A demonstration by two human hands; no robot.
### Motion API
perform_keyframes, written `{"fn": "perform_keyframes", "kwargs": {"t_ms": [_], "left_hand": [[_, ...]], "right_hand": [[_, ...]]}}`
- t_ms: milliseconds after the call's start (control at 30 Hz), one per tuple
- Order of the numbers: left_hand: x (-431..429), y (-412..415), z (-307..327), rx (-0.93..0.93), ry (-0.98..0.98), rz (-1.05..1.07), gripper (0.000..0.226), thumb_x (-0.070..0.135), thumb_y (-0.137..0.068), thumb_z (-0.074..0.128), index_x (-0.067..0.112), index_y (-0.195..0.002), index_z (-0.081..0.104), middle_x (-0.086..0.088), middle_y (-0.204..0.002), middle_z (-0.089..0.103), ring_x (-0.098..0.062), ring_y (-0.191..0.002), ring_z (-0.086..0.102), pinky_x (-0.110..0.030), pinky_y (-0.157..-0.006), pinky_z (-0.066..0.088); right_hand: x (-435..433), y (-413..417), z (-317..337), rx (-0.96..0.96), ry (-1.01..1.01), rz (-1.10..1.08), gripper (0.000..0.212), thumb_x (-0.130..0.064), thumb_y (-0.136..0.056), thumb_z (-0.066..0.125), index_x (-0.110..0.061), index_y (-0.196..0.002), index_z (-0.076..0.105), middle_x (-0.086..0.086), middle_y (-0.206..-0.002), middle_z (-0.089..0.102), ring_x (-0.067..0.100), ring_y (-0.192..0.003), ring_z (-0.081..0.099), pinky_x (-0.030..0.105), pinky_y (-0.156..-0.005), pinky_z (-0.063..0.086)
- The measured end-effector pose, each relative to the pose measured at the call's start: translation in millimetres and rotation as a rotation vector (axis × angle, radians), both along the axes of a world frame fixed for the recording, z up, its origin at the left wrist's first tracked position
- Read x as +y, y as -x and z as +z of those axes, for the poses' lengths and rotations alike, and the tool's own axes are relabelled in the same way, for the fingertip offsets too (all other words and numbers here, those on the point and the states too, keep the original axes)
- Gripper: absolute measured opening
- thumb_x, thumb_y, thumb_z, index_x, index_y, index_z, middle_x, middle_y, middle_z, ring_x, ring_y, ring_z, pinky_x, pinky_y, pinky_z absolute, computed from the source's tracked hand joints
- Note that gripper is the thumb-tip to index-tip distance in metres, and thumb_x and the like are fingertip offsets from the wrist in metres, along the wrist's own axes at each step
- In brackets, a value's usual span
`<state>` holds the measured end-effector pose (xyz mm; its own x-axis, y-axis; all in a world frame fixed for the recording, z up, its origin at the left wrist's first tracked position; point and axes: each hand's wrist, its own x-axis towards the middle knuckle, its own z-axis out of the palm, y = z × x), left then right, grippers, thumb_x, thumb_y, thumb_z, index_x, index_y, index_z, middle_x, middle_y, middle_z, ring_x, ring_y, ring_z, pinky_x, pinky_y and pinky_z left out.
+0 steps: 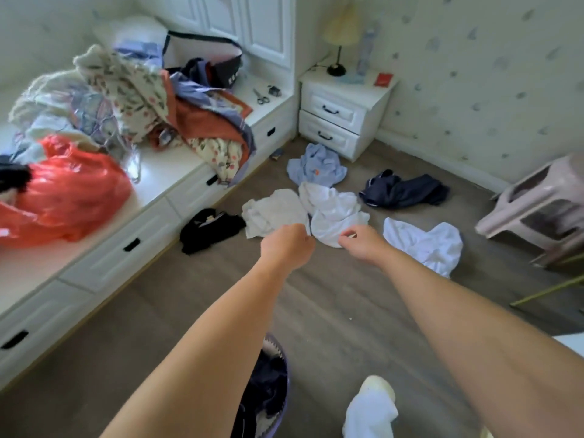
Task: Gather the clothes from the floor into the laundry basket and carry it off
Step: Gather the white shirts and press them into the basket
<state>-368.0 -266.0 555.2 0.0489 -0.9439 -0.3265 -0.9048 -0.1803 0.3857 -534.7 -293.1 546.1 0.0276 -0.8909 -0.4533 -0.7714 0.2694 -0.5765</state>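
Note:
Several garments lie on the wood floor: a black one [211, 229] by the drawers, a cream one [272, 213], a pale white one [335, 213], a light blue shirt [317, 166], a navy one [405, 191] and a white one [424, 242]. Both my arms stretch forward above them. My left hand [288, 245] has its fingers curled in and holds nothing. My right hand [363, 245] hangs loosely curled and empty. At the bottom edge, the purple-rimmed laundry basket [282, 352] holds dark clothes and is partly hidden by my left arm.
A white platform bed with drawers [126, 245] runs along the left, piled with bedding and a red plastic bag [72, 197]. A white nightstand [344, 115] stands in the corner. A pink plastic stool [537, 210] stands at the right. My white-socked foot [370, 406] is beside the basket.

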Motion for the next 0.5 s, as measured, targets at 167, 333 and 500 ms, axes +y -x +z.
{"fn": "perform_keyframes", "kwargs": {"t_ms": [167, 333, 500], "left_hand": [[-71.0, 100.0, 11.8, 0.027, -0.017, -0.044, 0.029, 0.024, -0.091, 0.040, 0.012, -0.107, 0.062, -0.009, -0.103, 0.063, -0.029, -0.090, 0.058, -0.031, -0.070, 0.038], [-133.1, 190.8, 9.1, 0.041, -0.035, -0.060, 0.030, 0.024, -0.093, 0.040, 0.012, -0.111, 0.060, -0.010, -0.105, 0.063, -0.030, -0.092, 0.059, -0.036, -0.081, 0.049], [-187.0, 255.7, -3.6, 0.021, -0.064, -0.115, 0.032, 0.025, -0.094, 0.038, 0.015, -0.113, 0.062, -0.008, -0.108, 0.065, -0.029, -0.094, 0.060, -0.036, -0.083, 0.050]], "right_hand": [[-59.2, 112.6, 15.8, -0.017, -0.032, -0.069, 0.033, -0.020, -0.091, 0.054, 0.005, -0.112, 0.061, 0.025, -0.117, 0.063, 0.038, -0.110, 0.058, 0.043, -0.091, 0.048], [-109.8, 213.7, 14.7, -0.011, -0.067, -0.110, 0.030, -0.024, -0.092, 0.055, -0.005, -0.114, 0.062, 0.013, -0.124, 0.062, 0.029, -0.111, 0.058, 0.037, -0.093, 0.045], [-149.5, 286.1, 6.5, -0.032, -0.129, -0.183, 0.034, -0.023, -0.090, 0.056, -0.001, -0.115, 0.060, 0.018, -0.118, 0.064, 0.028, -0.099, 0.061, 0.044, -0.096, 0.049]]}}
